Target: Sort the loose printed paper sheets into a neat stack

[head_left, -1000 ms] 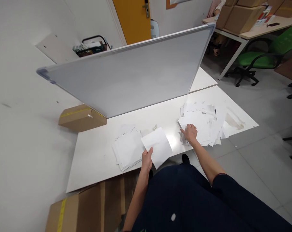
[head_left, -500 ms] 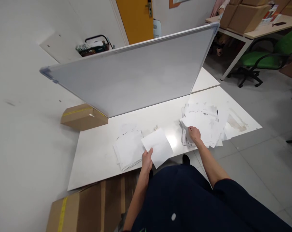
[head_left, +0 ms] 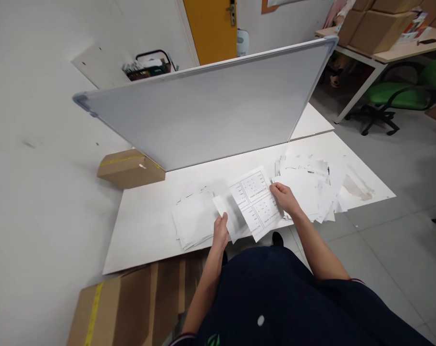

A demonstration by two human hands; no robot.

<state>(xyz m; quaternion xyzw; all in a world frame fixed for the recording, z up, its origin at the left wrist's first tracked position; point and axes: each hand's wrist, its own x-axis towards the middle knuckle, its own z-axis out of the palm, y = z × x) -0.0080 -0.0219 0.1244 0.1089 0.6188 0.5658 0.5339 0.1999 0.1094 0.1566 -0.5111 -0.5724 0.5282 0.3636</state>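
At the far left, a taped cardboard box (head_left: 131, 172) stands beside the lower left corner of a whiteboard (head_left: 203, 115). Next, a loose paper stack (head_left: 196, 221) lies near the front edge of the white table (head_left: 138, 230). Just right of it, the left hand (head_left: 220, 231) has its grip closed on a plain sheet (head_left: 229, 207), partly overlapped by a printed sheet (head_left: 259, 204) with ruled boxes. The right hand's (head_left: 284, 197) grip pinches that printed sheet at its right edge. Farther right lies an untidy paper pile (head_left: 302, 190), then a brownish smudge (head_left: 358, 186)
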